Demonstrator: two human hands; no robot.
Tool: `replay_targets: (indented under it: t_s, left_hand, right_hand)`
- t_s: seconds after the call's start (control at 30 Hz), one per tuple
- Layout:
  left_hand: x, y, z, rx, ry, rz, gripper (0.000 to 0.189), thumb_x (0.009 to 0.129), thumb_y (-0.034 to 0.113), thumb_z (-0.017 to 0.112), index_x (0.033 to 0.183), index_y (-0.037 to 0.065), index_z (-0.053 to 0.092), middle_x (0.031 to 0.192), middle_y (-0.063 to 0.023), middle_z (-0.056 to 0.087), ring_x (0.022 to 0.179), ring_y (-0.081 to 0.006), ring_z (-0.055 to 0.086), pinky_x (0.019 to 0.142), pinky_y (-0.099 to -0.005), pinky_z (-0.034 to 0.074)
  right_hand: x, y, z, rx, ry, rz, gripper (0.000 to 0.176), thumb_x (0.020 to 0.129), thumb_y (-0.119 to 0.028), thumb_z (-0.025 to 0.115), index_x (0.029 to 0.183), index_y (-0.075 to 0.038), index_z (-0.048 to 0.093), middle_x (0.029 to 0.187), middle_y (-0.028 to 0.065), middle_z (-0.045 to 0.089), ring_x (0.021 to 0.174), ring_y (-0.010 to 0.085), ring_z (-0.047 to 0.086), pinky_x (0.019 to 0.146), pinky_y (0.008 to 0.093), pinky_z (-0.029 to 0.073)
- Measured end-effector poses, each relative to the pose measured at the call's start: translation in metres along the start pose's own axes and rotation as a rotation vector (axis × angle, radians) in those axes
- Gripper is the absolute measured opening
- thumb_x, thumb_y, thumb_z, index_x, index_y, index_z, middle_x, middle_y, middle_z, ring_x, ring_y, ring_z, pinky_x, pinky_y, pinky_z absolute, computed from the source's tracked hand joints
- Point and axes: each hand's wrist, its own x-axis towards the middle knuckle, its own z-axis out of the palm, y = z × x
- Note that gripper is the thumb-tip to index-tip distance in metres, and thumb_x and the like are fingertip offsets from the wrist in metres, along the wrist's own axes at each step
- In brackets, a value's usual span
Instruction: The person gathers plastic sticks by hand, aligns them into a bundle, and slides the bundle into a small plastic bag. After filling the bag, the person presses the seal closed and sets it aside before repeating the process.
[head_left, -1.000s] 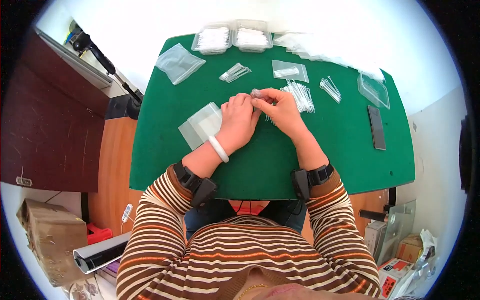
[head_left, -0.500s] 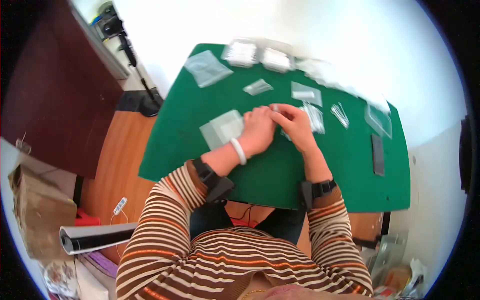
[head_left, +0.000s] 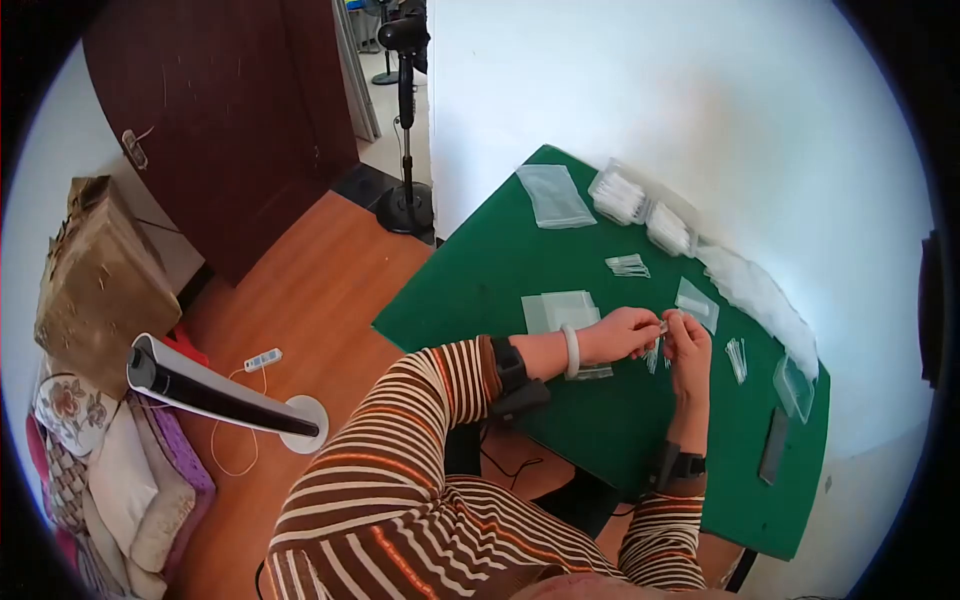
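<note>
Over the green table (head_left: pixel 480 270), my left hand (head_left: pixel 622 335) and my right hand (head_left: pixel 688 340) meet with their fingertips pinched together. Something small and pale shows between them, too small to make out. Thin white sticks (head_left: pixel 653 357) lie just under the fingers. Beside my left wrist are flat clear bags (head_left: pixel 560 311). A clear bag with a white strip (head_left: pixel 697 303) lies beyond my right hand, and another small bundle of sticks (head_left: pixel 736 360) is to its right. Farther back lies one more bundle (head_left: pixel 628 266).
Two clear boxes of white sticks (head_left: pixel 620 196) (head_left: pixel 670 229), a plastic bag (head_left: pixel 556 196) and white crumpled material (head_left: pixel 760 300) line the back edge. An open clear box (head_left: pixel 794 388) and a dark flat object (head_left: pixel 773 446) lie at the right. A fan (head_left: pixel 406 120) stands behind the table.
The view has swung left, so the table appears farther right and more floor shows. My hands stay together; my left hand's fingers are more visible, pinched toward my right hand.
</note>
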Motion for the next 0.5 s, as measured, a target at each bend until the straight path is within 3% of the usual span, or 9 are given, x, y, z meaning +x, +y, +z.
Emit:
replay_targets:
  t_s: [0.13, 0.3, 0.43, 0.5]
  left_hand:
    - [0.002, -0.005, -0.001, -0.002, 0.005, -0.024, 0.022, 0.103, 0.024, 0.046, 0.112, 0.004, 0.053, 0.076, 0.0000, 0.055, 0.064, -0.0091, 0.052, 0.058, -0.0250, 0.046]
    - [-0.009, 0.009, 0.010, 0.088, 0.070, -0.033, 0.020, 0.104, 0.024, 0.042, 0.112, 0.006, 0.049, 0.075, -0.0012, 0.054, 0.059, -0.0104, 0.051, 0.053, -0.0254, 0.045]
    - [0.001, 0.001, 0.008, 0.204, 0.100, 0.076, 0.017, 0.104, 0.023, 0.040, 0.110, 0.008, 0.044, 0.074, -0.0026, 0.053, 0.056, -0.0114, 0.051, 0.050, -0.0260, 0.044]
    - [-0.002, 0.005, 0.006, 0.165, 0.114, 0.009, 0.016, 0.105, 0.023, 0.040, 0.109, 0.008, 0.043, 0.074, -0.0028, 0.053, 0.057, -0.0115, 0.052, 0.050, -0.0260, 0.045]
  right_hand:
    - [-0.003, -0.002, -0.001, 0.017, -0.024, 0.023, 0.018, 0.095, -0.017, 0.063, 0.104, -0.002, 0.069, 0.073, -0.0063, 0.058, 0.055, 0.0018, 0.041, 0.050, 0.0176, 0.029]
    - [-0.003, -0.003, 0.012, 0.006, -0.023, 0.041, 0.019, 0.094, -0.018, 0.066, 0.103, -0.002, 0.070, 0.074, -0.0059, 0.059, 0.056, 0.0014, 0.041, 0.049, 0.0171, 0.029]
    - [-0.004, 0.001, 0.011, -0.053, 0.036, 0.016, 0.019, 0.093, -0.018, 0.067, 0.102, -0.003, 0.072, 0.074, -0.0057, 0.060, 0.057, 0.0012, 0.043, 0.049, 0.0175, 0.029]
    - [-0.001, 0.002, 0.012, -0.052, 0.072, 0.008, 0.018, 0.092, -0.018, 0.067, 0.101, -0.003, 0.072, 0.074, -0.0055, 0.061, 0.058, 0.0010, 0.044, 0.050, 0.0177, 0.030]
